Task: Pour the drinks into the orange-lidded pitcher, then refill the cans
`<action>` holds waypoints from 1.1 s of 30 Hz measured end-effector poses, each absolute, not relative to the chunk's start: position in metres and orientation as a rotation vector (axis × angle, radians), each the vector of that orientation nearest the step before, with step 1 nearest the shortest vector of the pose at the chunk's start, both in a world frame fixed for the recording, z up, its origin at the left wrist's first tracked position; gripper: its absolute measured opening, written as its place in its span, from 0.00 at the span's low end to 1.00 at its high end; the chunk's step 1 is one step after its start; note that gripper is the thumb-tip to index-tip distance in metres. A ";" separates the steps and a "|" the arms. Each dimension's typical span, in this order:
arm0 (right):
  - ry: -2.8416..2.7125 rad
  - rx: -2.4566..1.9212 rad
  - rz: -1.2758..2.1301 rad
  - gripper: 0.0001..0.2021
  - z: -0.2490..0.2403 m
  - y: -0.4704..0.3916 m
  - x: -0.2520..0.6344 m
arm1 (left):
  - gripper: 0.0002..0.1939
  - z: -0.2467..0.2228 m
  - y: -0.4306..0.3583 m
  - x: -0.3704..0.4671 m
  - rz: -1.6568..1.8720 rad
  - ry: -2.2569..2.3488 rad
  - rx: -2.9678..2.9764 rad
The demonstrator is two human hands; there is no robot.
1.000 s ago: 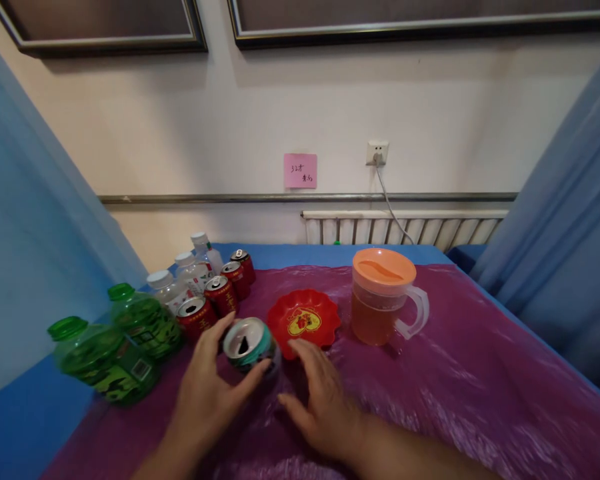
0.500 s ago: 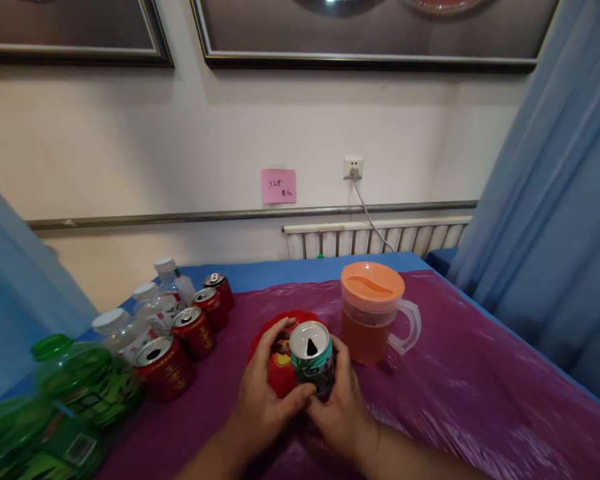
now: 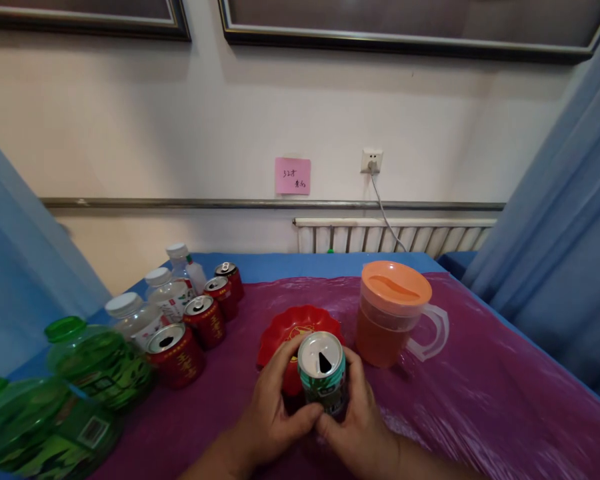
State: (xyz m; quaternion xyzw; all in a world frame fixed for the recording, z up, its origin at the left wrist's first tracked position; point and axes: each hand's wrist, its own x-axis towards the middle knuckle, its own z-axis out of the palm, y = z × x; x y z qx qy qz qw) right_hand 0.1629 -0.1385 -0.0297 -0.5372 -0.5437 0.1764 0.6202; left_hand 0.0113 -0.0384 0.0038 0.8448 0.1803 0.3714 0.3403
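A green drink can (image 3: 323,373) with an opened silver top stands upright between my hands, close in front of me. My left hand (image 3: 280,407) wraps its left side, thumb across the front. From the right, my right hand (image 3: 357,413) grips it too, and the two thumbs meet low on the can. Just behind it lies a red scalloped plate (image 3: 275,340) with gold print, partly covered by the can and my left fingers. To the right of the plate is a clear jug (image 3: 385,333) with an orange lid and amber liquid inside.
Several red cans (image 3: 180,360) stand in a row at the left, beside white-capped bottles (image 3: 130,320) and green bottles (image 3: 100,367). A purple plastic sheet (image 3: 460,393) covers the blue table. A corded plug sits in the wall socket (image 3: 371,161).
The view has shifted, so the table things appear further right. My left fingers have closed in against the can, and more of the red plate shows. Both hands still hold the can.
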 end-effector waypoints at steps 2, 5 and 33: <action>-1.304 -1.183 0.440 0.35 -0.028 -0.140 0.162 | 0.43 0.007 -0.045 0.011 0.936 0.479 2.165; -1.388 -1.086 0.541 0.34 -0.025 -0.142 0.162 | 0.43 0.014 -0.055 0.005 0.930 0.577 2.160; -1.206 -1.273 -0.202 0.19 0.033 -0.188 0.251 | 0.35 0.022 -0.048 -0.121 1.120 1.783 2.472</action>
